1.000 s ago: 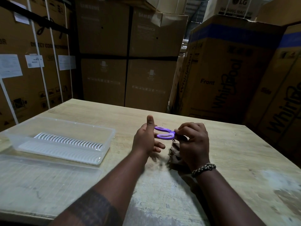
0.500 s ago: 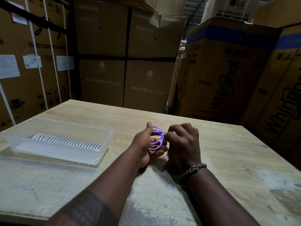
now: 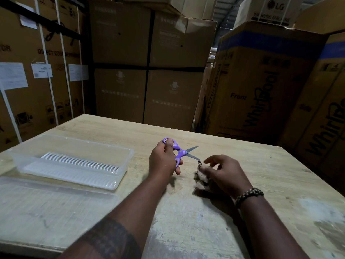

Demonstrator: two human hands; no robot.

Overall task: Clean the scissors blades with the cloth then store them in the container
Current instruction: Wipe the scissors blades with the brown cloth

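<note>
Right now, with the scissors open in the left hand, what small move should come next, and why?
Probably pinch up the cloth with the right hand and close it round the lower blade. The left hand holds the purple scissors by the handles, blades open and bare, the lower tip almost at the cloth, so a wipe looks set up.
</note>
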